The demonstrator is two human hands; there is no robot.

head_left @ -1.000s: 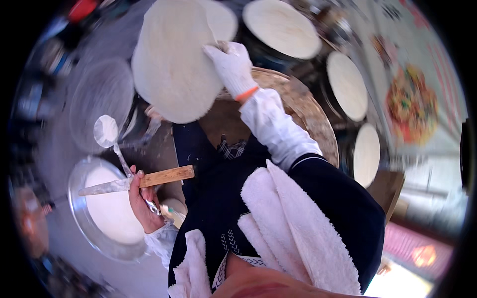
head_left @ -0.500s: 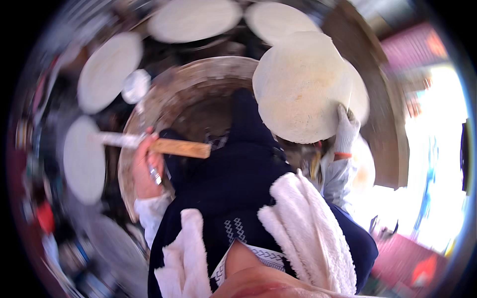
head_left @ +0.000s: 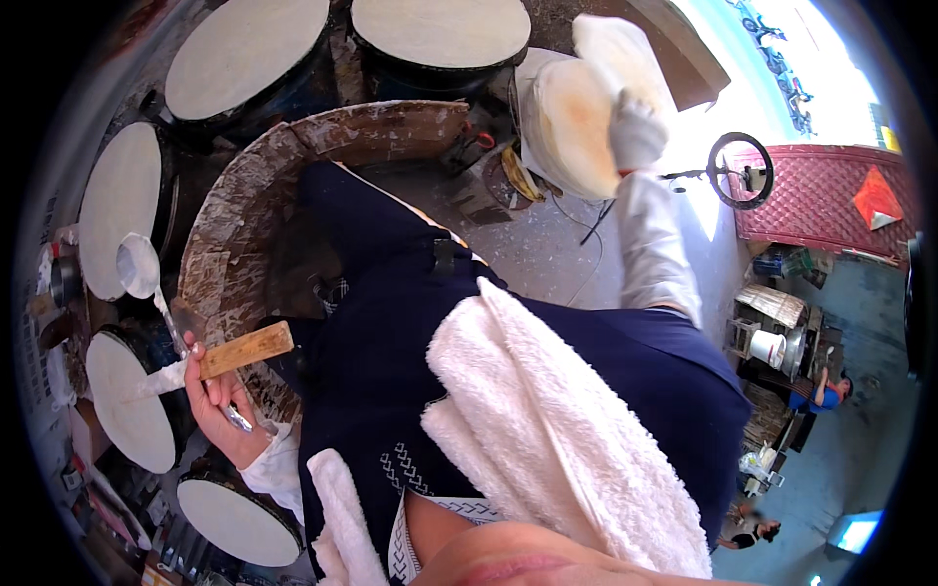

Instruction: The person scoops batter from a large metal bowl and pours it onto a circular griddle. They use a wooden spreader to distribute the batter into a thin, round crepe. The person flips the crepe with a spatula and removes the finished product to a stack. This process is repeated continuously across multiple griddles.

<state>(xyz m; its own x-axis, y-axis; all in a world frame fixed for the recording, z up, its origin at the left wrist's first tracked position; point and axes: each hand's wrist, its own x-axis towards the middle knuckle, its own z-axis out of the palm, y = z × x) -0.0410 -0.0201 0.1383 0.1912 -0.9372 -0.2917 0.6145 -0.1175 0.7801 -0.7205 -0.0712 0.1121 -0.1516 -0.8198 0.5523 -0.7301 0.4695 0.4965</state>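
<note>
My left hand [head_left: 227, 410] is closed around a batter-coated scraper with a wooden handle [head_left: 249, 350] and a metal ladle [head_left: 138, 266]. The scraper's whitened end lies over a round griddle [head_left: 134, 415] covered by a pale sheet of batter. The ladle's bowl points up and away, near another griddle [head_left: 119, 215]. In a white glove, my right hand [head_left: 637, 135] reaches to the far right, blurred, with its fingers at a thin pale flatbread [head_left: 618, 51]. That flatbread lies partly over a stack of round flatbreads [head_left: 575, 122]; the glove hides the fingers' exact grip.
More batter-covered griddles [head_left: 249, 59] stand on dark drums in an arc from far middle to near left. A curved, crusted wooden wall [head_left: 225, 220] runs between them and my legs. A bicycle or scooter wheel [head_left: 740, 171] and a red quilted panel [head_left: 821, 200] stand right.
My view has swung right. The flatbread in my right hand has gone from over my lap to the stack. My left hand still holds the scraper and ladle.
</note>
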